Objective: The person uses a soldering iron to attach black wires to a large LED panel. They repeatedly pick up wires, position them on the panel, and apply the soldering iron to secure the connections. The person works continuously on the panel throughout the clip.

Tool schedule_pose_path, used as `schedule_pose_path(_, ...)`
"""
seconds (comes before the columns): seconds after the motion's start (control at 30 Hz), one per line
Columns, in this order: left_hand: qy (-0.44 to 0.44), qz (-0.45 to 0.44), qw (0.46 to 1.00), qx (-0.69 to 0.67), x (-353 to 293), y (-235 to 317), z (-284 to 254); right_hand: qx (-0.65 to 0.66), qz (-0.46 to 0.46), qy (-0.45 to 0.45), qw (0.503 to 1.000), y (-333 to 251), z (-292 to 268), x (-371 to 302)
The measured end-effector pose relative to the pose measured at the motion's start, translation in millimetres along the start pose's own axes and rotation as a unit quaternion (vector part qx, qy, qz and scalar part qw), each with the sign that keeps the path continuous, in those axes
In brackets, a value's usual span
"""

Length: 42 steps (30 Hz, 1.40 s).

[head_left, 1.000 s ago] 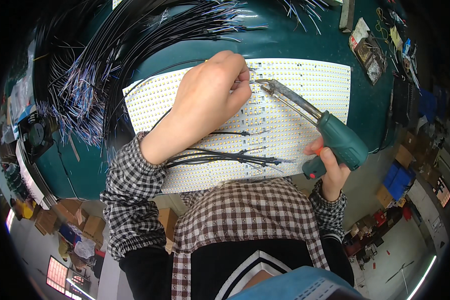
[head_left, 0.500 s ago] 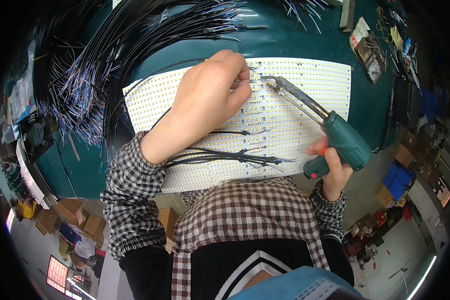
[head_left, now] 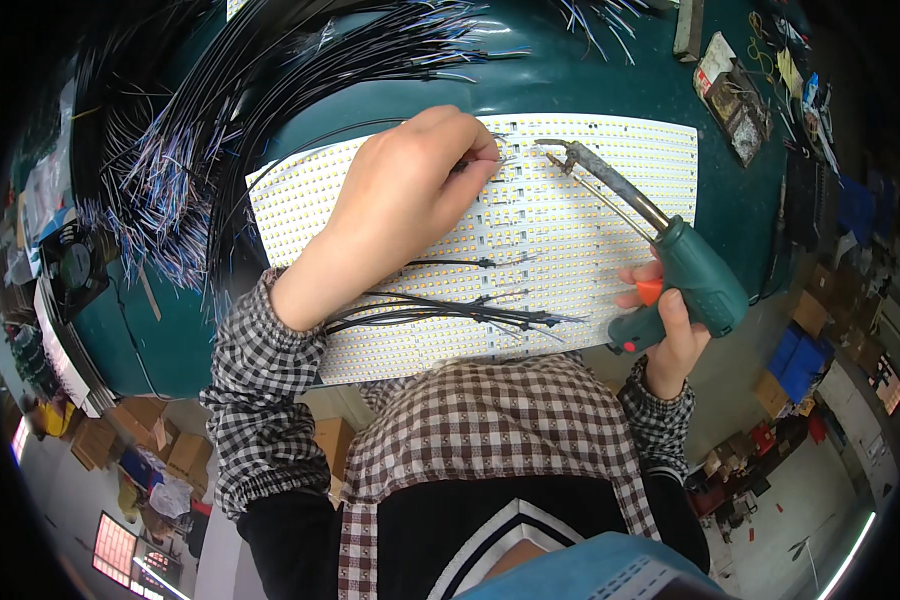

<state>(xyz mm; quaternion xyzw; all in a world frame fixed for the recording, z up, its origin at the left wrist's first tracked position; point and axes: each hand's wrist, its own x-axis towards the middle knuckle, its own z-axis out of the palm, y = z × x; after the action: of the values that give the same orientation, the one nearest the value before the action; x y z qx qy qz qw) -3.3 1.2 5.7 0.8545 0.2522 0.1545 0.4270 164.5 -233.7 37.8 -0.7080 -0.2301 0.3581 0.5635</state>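
A large white LED board [head_left: 610,215] with rows of small yellow chips lies on the table before me. Over its upper middle, my left hand [head_left: 400,190] is closed in a pinch on a thin black cable [head_left: 315,140], whose bared wire ends poke out near the column of solder pads. The pinch itself is partly hidden by the fingers. My right hand [head_left: 678,345] grips a green soldering gun [head_left: 705,275], a finger by its orange trigger. Its tip hovers just right of the pads, seemingly apart from the wires. More black cables [head_left: 440,316] lie across the board's lower part.
Thick bundles of black cables [head_left: 270,70] with blue and white wire ends spread over the green table [head_left: 570,85] at the back left. A small fan [head_left: 75,260] stands at the left edge. At the far right sits a dirty, opened packet [head_left: 732,105].
The soldering gun's tip has drawn a little right and up, away from the wire ends. My left hand and the board have shifted slightly left in the picture.
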Motion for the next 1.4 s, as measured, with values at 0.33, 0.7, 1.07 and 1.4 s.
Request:
schedule_pose_path(0.33,-0.004,0.034,0.998,0.051,0.9,3.3,-1.2,0.016,-0.014,0.002,1.000,2.7,-1.2,2.3)
schedule_pose_path(0.7,0.016,-0.037,0.999,0.000,2.2,2.7,8.7,0.018,-0.022,0.015,0.999,5.2,-2.5,2.5)
schedule_pose_path(1.07,0.040,-0.048,0.998,0.006,2.5,2.4,13.7,0.029,-0.002,0.002,1.000,3.7,-2.4,-0.1)
schedule_pose_path(1.4,0.060,-0.038,0.997,0.015,1.8,1.1,18.7,0.011,0.023,-0.019,0.999,3.3,0.6,-3.6)
